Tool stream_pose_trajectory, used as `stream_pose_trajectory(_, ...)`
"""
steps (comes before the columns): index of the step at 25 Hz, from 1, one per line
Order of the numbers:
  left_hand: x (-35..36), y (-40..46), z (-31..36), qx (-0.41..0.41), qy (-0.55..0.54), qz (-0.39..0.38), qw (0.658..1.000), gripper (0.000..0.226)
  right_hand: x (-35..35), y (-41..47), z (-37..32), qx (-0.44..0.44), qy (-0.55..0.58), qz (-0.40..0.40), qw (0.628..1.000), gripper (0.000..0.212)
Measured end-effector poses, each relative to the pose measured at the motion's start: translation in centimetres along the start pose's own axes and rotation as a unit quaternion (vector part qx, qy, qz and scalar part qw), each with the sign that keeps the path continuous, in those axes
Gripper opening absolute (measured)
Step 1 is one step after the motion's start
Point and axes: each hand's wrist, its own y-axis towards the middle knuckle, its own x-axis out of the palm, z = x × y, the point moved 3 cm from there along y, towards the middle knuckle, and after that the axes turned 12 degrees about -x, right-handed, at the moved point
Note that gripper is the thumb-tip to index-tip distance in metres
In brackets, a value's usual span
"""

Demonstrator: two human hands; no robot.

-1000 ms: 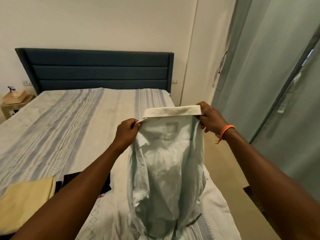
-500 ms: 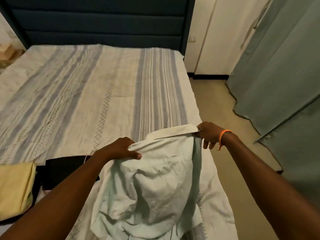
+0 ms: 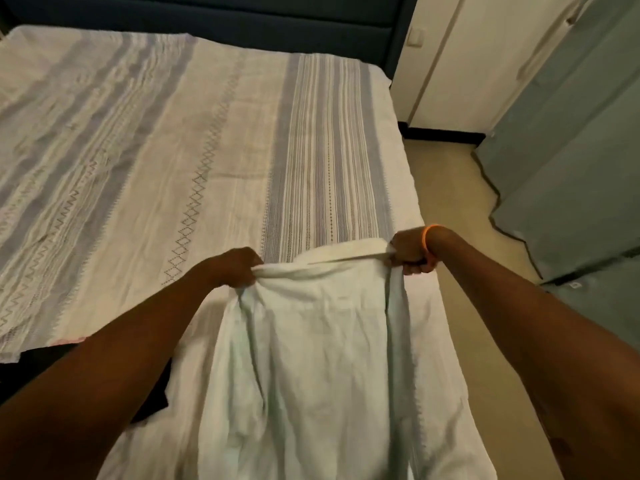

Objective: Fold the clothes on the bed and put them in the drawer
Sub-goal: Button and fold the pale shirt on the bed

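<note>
A pale mint-white shirt (image 3: 322,358) lies stretched out along the right side of the bed (image 3: 173,150), collar end away from me. My left hand (image 3: 232,268) grips the left end of the collar. My right hand (image 3: 410,251), with an orange band at the wrist, grips the right end. The collar runs taut between both hands, just above the striped bedspread. The shirt's body spreads toward me and its lower part runs out of view. No drawer is in view.
A dark garment (image 3: 152,393) lies on the bed under my left forearm. The dark headboard (image 3: 242,15) closes the far end. Right of the bed is beige floor (image 3: 460,209), a white wall and grey-green curtains (image 3: 571,168).
Both hands have lowered the shirt from held up in the air down onto the bed, collar still gripped. My view has tilted down; the yellow cloth at left is out of frame.
</note>
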Motion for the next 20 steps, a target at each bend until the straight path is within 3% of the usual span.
stream_pose_trajectory(2,-3.8,4.6,1.1,-0.038,0.046,0.181,0.982,0.033,-2.9,4.9,-2.0,-0.031,0.190,0.209,0.959,0.016)
stream_pose_trajectory(3,-4.3,7.1,1.0,-0.087,0.046,0.219,0.971,0.056,-3.7,7.6,-2.6,-0.049,0.214,0.294,0.930,0.016)
stream_pose_trajectory(5,-2.2,10.1,0.3,-0.177,-0.040,0.195,0.964,0.102,-0.9,12.3,-2.9,-0.065,0.132,0.279,0.949,0.089)
stream_pose_trajectory(6,0.7,10.8,0.0,-0.202,-0.098,0.163,0.961,0.117,2.5,13.8,-2.1,-0.053,0.089,0.241,0.965,0.104)
stream_pose_trajectory(8,9.3,10.3,-1.3,-0.232,-0.136,0.108,0.957,0.133,10.8,15.1,1.7,-0.002,0.028,0.207,0.978,0.101)
stream_pose_trajectory(11,21.5,5.6,-4.3,-0.258,-0.110,0.107,0.954,0.118,22.4,13.1,8.9,0.043,-0.027,0.223,0.974,0.087)
stream_pose_trajectory(14,27.7,1.3,-7.1,-0.276,-0.079,0.133,0.949,0.092,28.3,9.6,13.6,0.087,-0.013,0.274,0.958,0.083)
stream_pose_trajectory(17,30.5,-1.6,-9.2,-0.323,-0.172,0.127,0.922,0.065,30.7,6.3,15.9,0.106,0.064,0.321,0.939,0.083)
stream_pose_trajectory(20,31.7,-4.0,-9.9,-0.351,-0.269,0.090,0.892,0.051,32.4,3.7,16.6,0.080,0.162,0.342,0.922,0.069)
